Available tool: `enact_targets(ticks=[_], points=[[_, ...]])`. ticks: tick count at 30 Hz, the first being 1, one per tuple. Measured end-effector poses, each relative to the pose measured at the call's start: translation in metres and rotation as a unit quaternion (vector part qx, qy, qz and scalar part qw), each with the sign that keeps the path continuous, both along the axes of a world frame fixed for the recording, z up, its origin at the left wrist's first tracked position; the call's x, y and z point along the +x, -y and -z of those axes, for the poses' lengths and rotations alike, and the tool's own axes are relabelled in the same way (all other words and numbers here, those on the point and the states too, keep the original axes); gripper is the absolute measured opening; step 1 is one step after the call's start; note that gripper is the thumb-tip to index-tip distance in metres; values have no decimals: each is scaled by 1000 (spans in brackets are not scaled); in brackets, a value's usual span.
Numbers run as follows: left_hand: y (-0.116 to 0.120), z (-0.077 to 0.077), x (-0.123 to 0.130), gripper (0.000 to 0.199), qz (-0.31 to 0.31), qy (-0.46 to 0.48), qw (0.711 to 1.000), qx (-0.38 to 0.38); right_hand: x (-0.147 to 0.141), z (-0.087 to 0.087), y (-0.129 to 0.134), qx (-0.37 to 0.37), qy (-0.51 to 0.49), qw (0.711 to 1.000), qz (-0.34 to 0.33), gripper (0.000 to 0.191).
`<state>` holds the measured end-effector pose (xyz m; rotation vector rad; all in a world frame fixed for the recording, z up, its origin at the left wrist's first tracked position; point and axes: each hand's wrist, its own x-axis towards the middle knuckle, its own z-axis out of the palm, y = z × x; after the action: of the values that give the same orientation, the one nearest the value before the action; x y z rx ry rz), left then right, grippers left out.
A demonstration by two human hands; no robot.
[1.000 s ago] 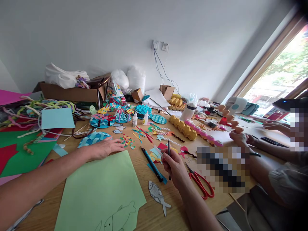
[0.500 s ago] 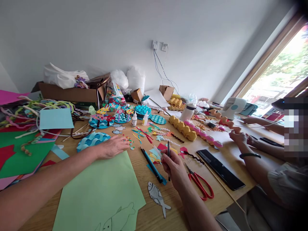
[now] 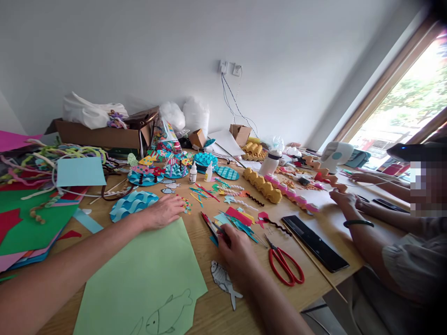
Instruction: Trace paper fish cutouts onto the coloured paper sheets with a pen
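Note:
My left hand [image 3: 162,213] lies flat with its fingers stretched out, at the top edge of a light green sheet of paper [image 3: 139,274] bearing a drawn fish [image 3: 171,314]. Small colourful scraps [image 3: 185,204] sit by its fingertips. My right hand [image 3: 235,246] is closed on a dark pen [image 3: 219,228], low over the table beside several long pens [image 3: 206,218]; the fingers partly hide it. Below the hand is a grey and white paper fish cutout [image 3: 223,281], partly covered by the wrist. Red-handled scissors [image 3: 284,263] lie to its right with their blades pointing away.
Coloured paper strips [image 3: 240,223], two glue bottles [image 3: 208,172] and blue paper plates [image 3: 134,205] lie farther back. A black tablet-like slab [image 3: 314,244] and a thin stick [image 3: 324,272] are at the right, near another person's arm [image 3: 359,223]. Coloured sheets [image 3: 38,223] pile up at the left.
My right hand has moved left and down with the pen, from above the paper scraps to beside the pens on the table. My left hand stays on the green paper.

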<state>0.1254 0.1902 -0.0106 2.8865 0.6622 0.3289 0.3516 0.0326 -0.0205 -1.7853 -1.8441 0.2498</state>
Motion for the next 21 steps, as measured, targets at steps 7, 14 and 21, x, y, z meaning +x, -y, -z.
enact_targets(ticks=[7,14,21], points=[[28,-31,-5,17,-106,133,984,-50,-14,-9,8,-71,132,987,-64,11],[105,-64,-24,33,-202,316,910,-175,-14,-7,6,-7,-47,999,-12,18],[183,-25,-107,35,-337,548,612,-461,-29,-35,24,-212,-442,872,-2,27]])
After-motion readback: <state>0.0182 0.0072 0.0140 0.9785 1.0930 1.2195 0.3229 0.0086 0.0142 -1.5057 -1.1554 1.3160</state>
